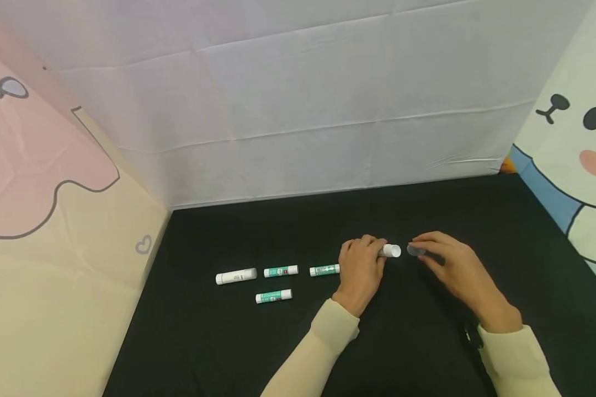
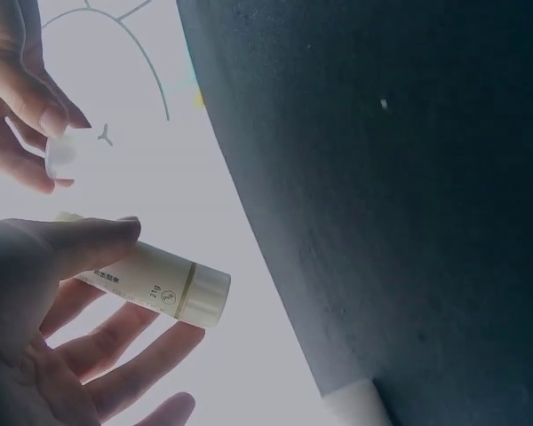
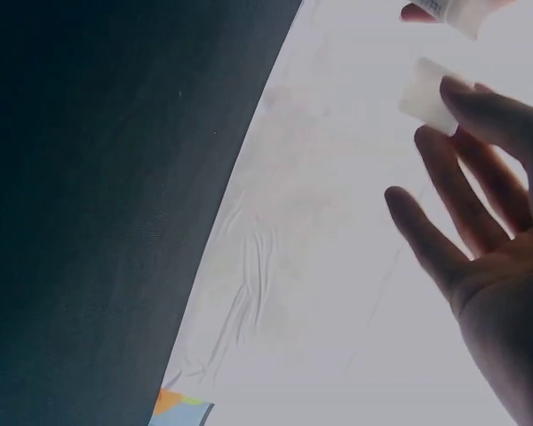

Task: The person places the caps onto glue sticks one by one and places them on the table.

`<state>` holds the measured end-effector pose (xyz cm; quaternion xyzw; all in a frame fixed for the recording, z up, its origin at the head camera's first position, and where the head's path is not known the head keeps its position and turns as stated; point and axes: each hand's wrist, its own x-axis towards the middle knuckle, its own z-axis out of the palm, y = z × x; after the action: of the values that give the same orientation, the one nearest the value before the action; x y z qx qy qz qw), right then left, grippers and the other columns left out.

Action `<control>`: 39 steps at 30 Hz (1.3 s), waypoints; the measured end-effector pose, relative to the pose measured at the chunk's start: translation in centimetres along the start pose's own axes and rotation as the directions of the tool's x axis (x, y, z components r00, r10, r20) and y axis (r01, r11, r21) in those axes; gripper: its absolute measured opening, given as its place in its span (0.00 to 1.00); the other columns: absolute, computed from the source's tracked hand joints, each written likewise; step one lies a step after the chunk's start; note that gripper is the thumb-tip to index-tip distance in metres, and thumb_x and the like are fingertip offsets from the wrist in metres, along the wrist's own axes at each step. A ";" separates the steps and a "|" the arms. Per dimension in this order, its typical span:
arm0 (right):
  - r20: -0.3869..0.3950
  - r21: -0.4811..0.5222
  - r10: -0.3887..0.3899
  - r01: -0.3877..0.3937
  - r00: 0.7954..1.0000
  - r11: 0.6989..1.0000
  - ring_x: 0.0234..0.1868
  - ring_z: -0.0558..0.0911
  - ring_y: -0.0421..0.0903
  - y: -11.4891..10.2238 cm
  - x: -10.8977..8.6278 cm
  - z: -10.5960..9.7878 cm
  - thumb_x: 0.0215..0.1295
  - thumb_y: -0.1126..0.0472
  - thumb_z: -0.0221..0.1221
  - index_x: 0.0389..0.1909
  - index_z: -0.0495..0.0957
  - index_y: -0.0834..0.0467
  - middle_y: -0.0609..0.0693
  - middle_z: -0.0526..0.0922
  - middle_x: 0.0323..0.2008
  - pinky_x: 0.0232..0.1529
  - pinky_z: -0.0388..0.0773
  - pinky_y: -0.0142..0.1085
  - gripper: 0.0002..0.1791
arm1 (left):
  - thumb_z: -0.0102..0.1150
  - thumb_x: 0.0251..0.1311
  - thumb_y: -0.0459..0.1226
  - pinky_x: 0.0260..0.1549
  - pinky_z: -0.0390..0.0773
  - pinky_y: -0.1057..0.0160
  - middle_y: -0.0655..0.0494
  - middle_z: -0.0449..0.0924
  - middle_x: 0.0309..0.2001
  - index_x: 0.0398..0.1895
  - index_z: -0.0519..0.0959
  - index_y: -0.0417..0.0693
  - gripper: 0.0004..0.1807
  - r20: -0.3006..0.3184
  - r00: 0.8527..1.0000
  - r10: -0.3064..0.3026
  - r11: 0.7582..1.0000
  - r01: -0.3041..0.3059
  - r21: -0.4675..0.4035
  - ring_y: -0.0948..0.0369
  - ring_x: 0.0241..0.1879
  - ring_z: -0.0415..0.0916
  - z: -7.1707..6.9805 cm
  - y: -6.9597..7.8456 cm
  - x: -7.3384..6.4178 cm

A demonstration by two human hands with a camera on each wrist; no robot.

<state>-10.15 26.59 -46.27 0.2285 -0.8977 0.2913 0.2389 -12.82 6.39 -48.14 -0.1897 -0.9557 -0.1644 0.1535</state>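
Observation:
My left hand grips a white glue stick between thumb and fingers; "21g" is printed near one end in the left wrist view. In the head view, its other end points right, towards my right hand. That hand pinches a translucent cap by thumb and fingertips, a small gap away from the stick. To the left, a green and white glue stick lies partly hidden behind the left hand. Further left are two more green ones, an upper stick and a lower stick, and a larger white stick.
A black cloth covers the table. Behind it rises a pale fabric backdrop. Printed cartoon panels stand at both sides, a pink and cream panel on the left and a white bear panel on the right.

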 end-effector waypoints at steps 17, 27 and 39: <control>0.015 0.086 -0.214 0.212 0.977 0.974 0.45 0.86 0.51 -1.2 0.3 0.4 0.58 0.74 0.73 0.46 0.89 0.61 0.53 0.88 0.47 0.61 0.66 0.15 0.14 | 0.78 0.60 0.40 0.57 0.79 0.59 0.66 0.88 0.43 0.49 0.91 0.59 0.14 -0.095 0.995 0.014 1.000 -0.012 0.024 0.65 0.46 0.85 -1.6 -1.6 -1.6; -0.020 0.082 -0.279 0.280 0.960 0.957 0.46 0.86 0.52 -2.0 0.3 0.9 0.84 0.44 0.43 0.46 0.90 0.59 0.51 0.89 0.47 0.64 0.65 0.18 0.30 | 0.78 0.60 0.40 0.60 0.78 0.55 0.64 0.88 0.44 0.49 0.91 0.58 0.14 -0.099 0.995 0.024 0.999 -0.022 0.024 0.63 0.45 0.85 -2.6 -2.1 -2.5; -0.057 0.101 -0.300 0.305 0.952 0.947 0.46 0.86 0.50 -3.3 0.6 1.1 0.86 0.45 0.45 0.48 0.90 0.59 0.52 0.89 0.48 0.64 0.66 0.18 0.29 | 0.79 0.58 0.40 0.59 0.79 0.54 0.64 0.88 0.43 0.48 0.91 0.58 0.14 -0.120 0.992 0.036 0.998 -0.029 0.059 0.63 0.45 0.85 -2.8 -2.5 -3.2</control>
<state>-9.15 23.32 -45.38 0.3700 -0.8298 0.3043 0.2864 -10.34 2.18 -47.36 -0.1906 -0.9458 -0.1454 0.2191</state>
